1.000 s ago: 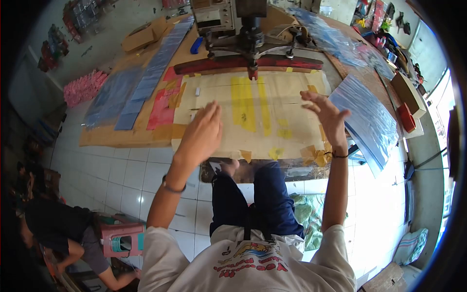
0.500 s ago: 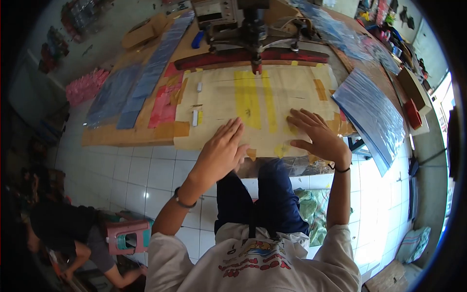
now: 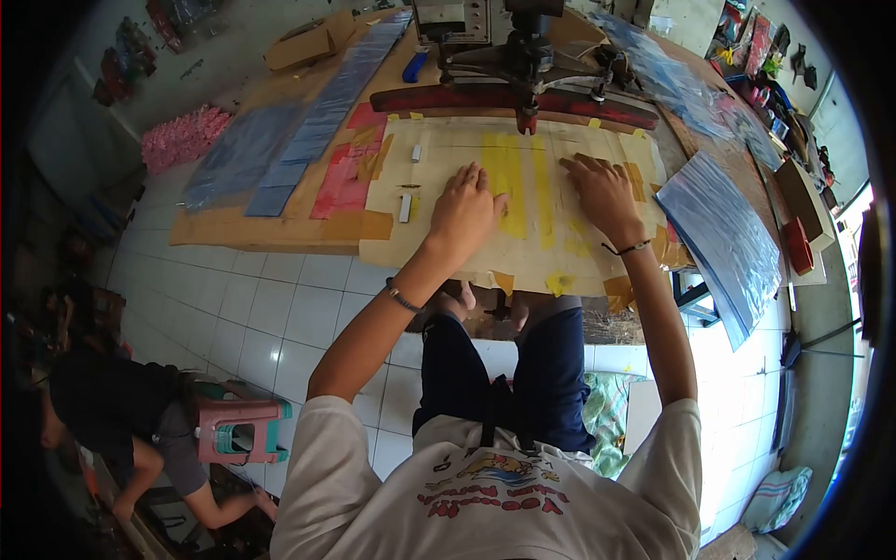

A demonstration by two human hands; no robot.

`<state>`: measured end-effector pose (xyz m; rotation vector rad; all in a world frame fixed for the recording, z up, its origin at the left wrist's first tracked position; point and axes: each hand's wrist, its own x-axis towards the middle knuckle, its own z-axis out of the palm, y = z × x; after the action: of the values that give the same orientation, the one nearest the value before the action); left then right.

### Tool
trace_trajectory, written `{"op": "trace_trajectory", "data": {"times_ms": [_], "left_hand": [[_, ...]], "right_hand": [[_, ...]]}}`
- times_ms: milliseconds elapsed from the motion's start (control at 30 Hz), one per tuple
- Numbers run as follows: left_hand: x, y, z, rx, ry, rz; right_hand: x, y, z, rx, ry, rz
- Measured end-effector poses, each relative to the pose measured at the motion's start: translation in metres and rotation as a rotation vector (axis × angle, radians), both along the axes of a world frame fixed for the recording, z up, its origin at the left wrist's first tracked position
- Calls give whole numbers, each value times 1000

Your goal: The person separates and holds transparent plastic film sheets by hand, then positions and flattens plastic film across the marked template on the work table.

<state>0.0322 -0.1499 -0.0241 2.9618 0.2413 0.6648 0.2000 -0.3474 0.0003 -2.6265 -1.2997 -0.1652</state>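
beige sheet [image 3: 523, 257] already flat on counter [image 3: 224, 228]; left hand [image 3: 465, 215], right hand [image 3: 607, 196] palm-down over it, fingers loosely spread; blue film [image 3: 721, 245] untouched.

The person wears an off-white T-shirt [image 3: 439, 527] with short, loose sleeves [image 3: 322, 457]. On its front are red letters [image 3: 546, 505] and a little yellow and blue picture [image 3: 499, 469]. Farther off are dark blue shorts [image 3: 551, 378]. A dark band [image 3: 403, 295] goes round the left wrist, and a thinner dark band [image 3: 627, 248] goes round the right.
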Motion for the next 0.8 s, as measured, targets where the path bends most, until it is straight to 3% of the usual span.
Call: {"op": "trace_trajectory", "data": {"times_ms": [233, 533, 733, 800], "left_hand": [[13, 18, -2, 37, -37, 9], [16, 17, -3, 28, -43, 48], [0, 23, 7, -44, -2, 4], [-5, 29, 10, -39, 7, 19]], "right_hand": [[-12, 18, -9, 53, -101, -13], [5, 26, -17, 84, -48, 19], [12, 16, -16, 264, 98, 146], [10, 5, -14, 247, 64, 76]]}}
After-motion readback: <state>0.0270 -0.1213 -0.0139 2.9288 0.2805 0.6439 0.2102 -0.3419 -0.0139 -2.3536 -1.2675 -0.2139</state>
